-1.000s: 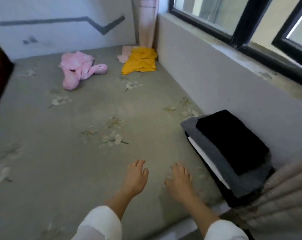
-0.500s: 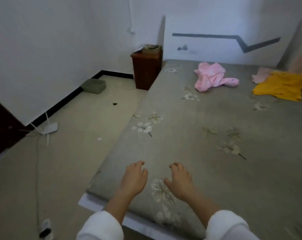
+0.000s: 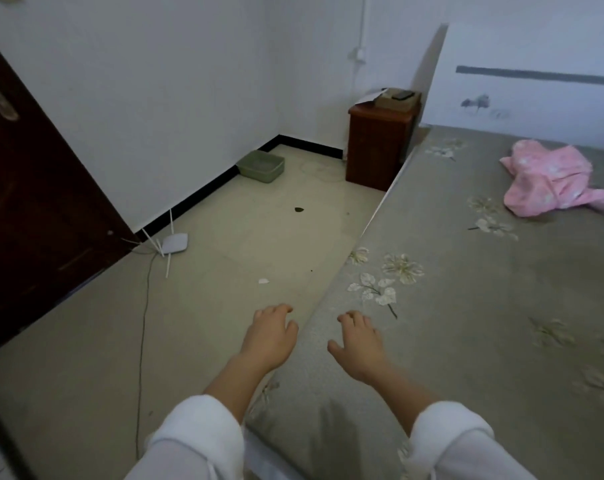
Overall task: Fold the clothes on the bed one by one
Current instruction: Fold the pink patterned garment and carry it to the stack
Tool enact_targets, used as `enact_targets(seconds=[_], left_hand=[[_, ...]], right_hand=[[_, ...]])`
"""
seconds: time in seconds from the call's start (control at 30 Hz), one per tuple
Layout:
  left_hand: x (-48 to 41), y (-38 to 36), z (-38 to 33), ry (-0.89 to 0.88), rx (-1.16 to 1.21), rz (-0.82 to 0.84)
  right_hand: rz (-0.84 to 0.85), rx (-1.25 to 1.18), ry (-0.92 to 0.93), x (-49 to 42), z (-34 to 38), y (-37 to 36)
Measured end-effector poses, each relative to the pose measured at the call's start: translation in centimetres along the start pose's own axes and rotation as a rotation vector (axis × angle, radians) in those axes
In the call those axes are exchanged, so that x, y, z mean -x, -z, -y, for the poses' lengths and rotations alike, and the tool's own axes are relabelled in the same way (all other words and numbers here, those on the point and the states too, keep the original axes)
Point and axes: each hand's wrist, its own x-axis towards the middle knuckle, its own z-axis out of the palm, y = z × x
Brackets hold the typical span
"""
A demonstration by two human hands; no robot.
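Head view: my left hand (image 3: 271, 336) is released, its fingers loosely bent and holding nothing. It hangs over the floor (image 3: 224, 237) right at the left edge of the bed (image 3: 466, 323). My right hand (image 3: 359, 344), just beside it at 3 o'clock, is just as slack and empty, palm down over the bed's grey flowered cover. I cannot tell whether it touches the fabric. Both my forearms come up from 6 o'clock in white sleeves (image 3: 196, 441).

The only piece of clothing I can see is a crumpled pink garment (image 3: 553, 181). It lies on the bed at about 2 o'clock from my hands, well apart from them and near the far wall, and it is not folded.

At 1 o'clock a reddish-brown nightstand (image 3: 380, 147) stands on the floor against the bed's side, with small things on top that I cannot make out. A green tray (image 3: 260, 166) sits on the floor by the wall at 12 o'clock. At 10 o'clock a white router (image 3: 174, 242) with antennas lies near the baseboard, and a thin cable (image 3: 144, 341) runs from it toward 7 o'clock. A dark brown door (image 3: 34, 202) fills the 9 o'clock side.
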Motion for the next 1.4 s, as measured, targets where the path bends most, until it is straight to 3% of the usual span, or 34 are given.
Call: enact_targets(seconds=[0.23,0.53,0.73,0.97,1.4], left_hand=[[-9.1,4.9,6.2,-0.001,0.112,0.024],[-21.7,13.9,15.4,-0.155,0.116,0.113],[-30.3,16.9,16.8,-0.238,-0.013,0.185],[-39.5,15.2,11.4,-0.386,-0.032,0.301],[-60.7,12.9,-8.2,-0.573,-0.026,0.369]], right_hand=[[-0.042,0.015,-0.009,-9.5,7.4,-0.9],[-0.081,0.012,-0.212,-22.6,17.4,-2.0],[-0.134,-0.021,-0.352,-27.6,19.1,0.6],[-0.177,-0.03,-0.481,-32.0,15.3,4.3],[-0.253,-0.103,-0.705,-46.8,0.4,17.8]])
